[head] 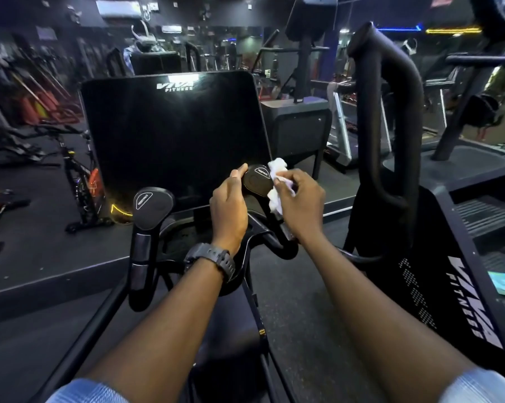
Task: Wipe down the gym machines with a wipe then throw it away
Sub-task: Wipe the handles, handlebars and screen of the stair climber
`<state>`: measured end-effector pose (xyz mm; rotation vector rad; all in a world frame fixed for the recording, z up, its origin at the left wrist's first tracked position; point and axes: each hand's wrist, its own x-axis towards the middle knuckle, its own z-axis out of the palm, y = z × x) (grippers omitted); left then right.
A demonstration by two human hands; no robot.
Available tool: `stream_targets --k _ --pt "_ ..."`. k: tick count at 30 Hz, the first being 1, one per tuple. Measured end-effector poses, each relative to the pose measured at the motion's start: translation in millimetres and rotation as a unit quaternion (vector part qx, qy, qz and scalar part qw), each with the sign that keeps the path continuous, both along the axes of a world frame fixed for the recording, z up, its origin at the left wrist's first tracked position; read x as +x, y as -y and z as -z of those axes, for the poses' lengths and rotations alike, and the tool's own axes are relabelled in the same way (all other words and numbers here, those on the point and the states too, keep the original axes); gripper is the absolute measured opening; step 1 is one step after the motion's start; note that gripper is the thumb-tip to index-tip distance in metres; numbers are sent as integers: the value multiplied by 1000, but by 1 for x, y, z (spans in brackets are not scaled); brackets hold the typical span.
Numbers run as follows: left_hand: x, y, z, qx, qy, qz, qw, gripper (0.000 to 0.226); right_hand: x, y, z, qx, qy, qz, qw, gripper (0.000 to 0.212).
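While the left hand (pixel 229 203) grips the right handle knob (pixel 256 181) of the machine near the centre of the frame, with its thumb curled on the knob's left edge, the right hand (pixel 299 200) holds a crumpled white wipe (pixel 276 184) and presses it on the knob's right side; I judge the left hand is there to steady the knob so that the rubbing does not push it away. The fingers of the right hand are curled around the wipe; how much of the wipe lies under the palm I cannot tell, since the hand hides it. Just behind the knob stands the dark screen (pixel 175 135), its lower edge close to the wipe; the second knob (pixel 152 207), at lower left of the hands, looks untouched now. To the right a thick black handlebar (pixel 391 117) rises close by, so the room on that side is narrow; toward the person the space is open.
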<state>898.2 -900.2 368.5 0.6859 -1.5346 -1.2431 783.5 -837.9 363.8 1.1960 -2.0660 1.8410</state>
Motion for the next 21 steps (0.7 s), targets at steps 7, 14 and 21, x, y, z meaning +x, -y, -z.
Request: stream_targets --k 7,14,21 --pt "-16 -12 23 113 -85 43 989 33 -4 -21 38 36 -40 -17 998 3" --pt "-29 -23 42 201 -99 64 972 39 10 -21 43 41 -65 -53 996 6" --pt "-21 -20 48 193 -69 94 974 35 11 -24 55 14 12 -19 1000 12"
